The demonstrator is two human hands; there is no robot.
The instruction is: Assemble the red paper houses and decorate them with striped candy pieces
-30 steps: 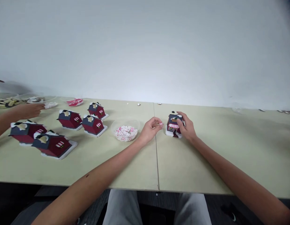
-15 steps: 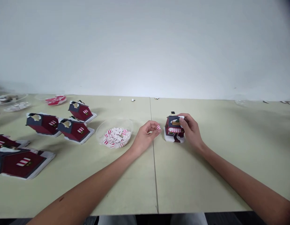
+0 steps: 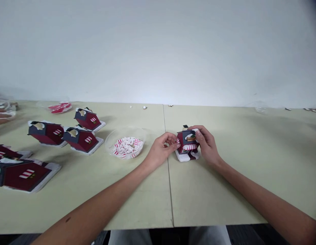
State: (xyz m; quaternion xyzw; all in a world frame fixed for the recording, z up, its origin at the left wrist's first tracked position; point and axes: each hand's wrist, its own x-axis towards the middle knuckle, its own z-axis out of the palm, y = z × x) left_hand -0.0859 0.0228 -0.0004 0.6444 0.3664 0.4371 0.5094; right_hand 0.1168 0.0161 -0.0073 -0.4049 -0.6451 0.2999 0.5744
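A small dark red house (image 3: pixel 180 139) with a dark roof, a striped awning over its front and a white base stands right of the table seam. My right hand (image 3: pixel 208 143) grips its roof and right side, the thumb on the roof. Against its left wall, my left hand (image 3: pixel 161 147) pinches a small red-and-white striped piece (image 3: pixel 177 140) between thumb and fingertips. Left of that hand sits a clear bowl (image 3: pixel 109 143) of similar striped and white pieces (image 3: pixel 127 146).
Several more red houses (image 3: pixel 47 133) stand on the left of the table (image 3: pixel 137 204). Behind them is a tray of red-and-white pieces (image 3: pixel 59 108). At the far left edge another person's fingers (image 3: pixel 2 117) show. Tiny pieces (image 3: pixel 145 107) lie along the back edge.
The house has turned and shifted slightly left, showing more of its left wall. My left hand has brought the striped piece against that wall. The other person's fingers reach further into view.
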